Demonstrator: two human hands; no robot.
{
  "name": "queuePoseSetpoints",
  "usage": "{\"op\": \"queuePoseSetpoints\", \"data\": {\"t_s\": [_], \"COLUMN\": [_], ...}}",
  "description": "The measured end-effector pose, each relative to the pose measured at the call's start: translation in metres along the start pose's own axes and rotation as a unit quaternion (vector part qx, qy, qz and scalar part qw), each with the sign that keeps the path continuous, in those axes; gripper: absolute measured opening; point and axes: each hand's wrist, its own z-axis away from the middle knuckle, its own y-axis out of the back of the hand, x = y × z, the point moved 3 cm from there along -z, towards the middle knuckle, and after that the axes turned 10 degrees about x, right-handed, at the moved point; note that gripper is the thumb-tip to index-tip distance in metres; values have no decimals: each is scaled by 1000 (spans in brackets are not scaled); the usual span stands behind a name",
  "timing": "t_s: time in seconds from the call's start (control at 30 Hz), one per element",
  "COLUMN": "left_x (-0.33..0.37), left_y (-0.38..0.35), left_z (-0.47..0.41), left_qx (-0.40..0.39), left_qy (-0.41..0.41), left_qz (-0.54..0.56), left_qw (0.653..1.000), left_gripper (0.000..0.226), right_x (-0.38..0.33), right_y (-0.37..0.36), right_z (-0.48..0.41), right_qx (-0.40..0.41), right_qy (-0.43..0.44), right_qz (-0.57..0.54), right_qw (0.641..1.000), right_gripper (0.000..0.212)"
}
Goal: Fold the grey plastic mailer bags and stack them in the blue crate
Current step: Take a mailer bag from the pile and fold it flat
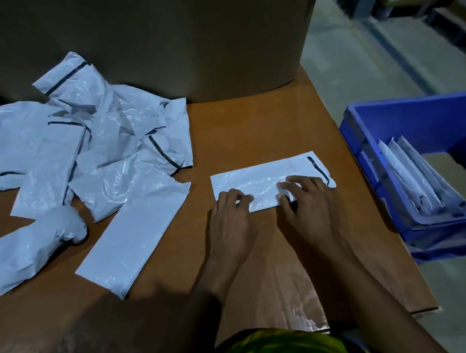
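A grey mailer bag [265, 178], folded into a long strip with a black seal line at its right end, lies on the brown table [249, 131]. My left hand [231, 219] has its fingers curled on the bag's near left edge and pinches it. My right hand [306, 204] rests on the near right part with fingers spread on top. A loose pile of unfolded grey mailers [92, 143] covers the table's left half. The blue crate [430, 120] stands to the right of the table, with several folded mailers [415, 178] leaning against its left wall.
A large cardboard drum or box [157, 35] stands at the back of the table behind the pile. One flat mailer [135, 240] lies apart, left of my hands. Grey floor and shelving run along the right side.
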Motion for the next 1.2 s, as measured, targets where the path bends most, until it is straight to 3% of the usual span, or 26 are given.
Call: {"op": "queuePoseSetpoints", "data": {"t_s": [0.13,0.33,0.47,0.57,0.67,0.8,0.97,1.2], "left_x": [-12,-20,-11,3,6,1,-4,-13], "left_y": [6,5,1,-19,-45,-54,-56,-64], "left_z": [12,19,-3,-22,-34,-27,-20,-26], "left_qx": [81,33,53,34,-25,-13,-2,-41], "left_qy": [1,0,-33,-61,-61,-42,-37,-29], "left_qz": [-8,-66,-50,-12,-37,-107,-111,-86], "left_qw": [997,997,997,997,997,993,993,995], "left_gripper": [40,32,39,55,63,65,64,64], "right_x": [-28,-30,-21,-3,13,21,23,23], "right_y": [1,1,10,0,-14,-18,-20,-24], "right_z": [15,23,-2,-22,-33,-25,-15,-23], "right_qx": [-2,-34,-53,-52,-113,-146,-118,-176], "right_qy": [51,43,33,46,25,48,50,20], "right_qz": [-30,-51,-113,-91,-70,-21,29,57], "right_qw": [998,997,992,993,991,988,991,982], "right_gripper": [23,26,27,37,48,55,55,62]}}
